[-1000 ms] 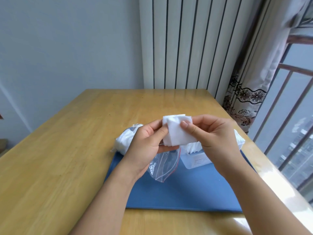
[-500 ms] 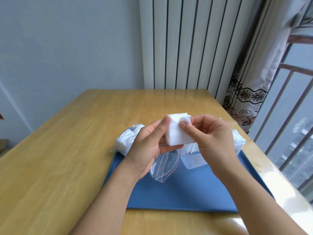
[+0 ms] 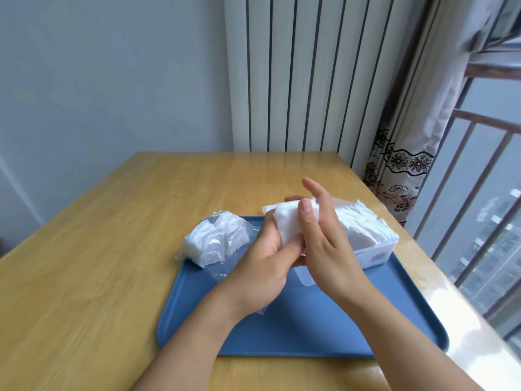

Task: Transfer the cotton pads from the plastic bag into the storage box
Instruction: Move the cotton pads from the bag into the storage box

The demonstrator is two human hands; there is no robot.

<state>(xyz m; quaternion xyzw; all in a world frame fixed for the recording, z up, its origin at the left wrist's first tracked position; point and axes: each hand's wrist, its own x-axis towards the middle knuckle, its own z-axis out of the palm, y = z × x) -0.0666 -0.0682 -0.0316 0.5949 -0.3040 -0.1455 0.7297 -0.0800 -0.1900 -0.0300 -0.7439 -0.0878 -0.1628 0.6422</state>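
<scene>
White square cotton pads [image 3: 289, 225] pinched between left hand [image 3: 263, 266] and right hand [image 3: 324, 244] fingers — over blue tray [image 3: 310, 328].

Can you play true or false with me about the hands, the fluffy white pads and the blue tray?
1. Both hands hold a stack of cotton pads. True.
2. The tray is red. False: it is blue.
3. The storage box already holds pads. True.
4. The plastic bag is empty. False: white pads still fill it.
5. The box sits on the bare table. False: it stands on the tray.
</scene>
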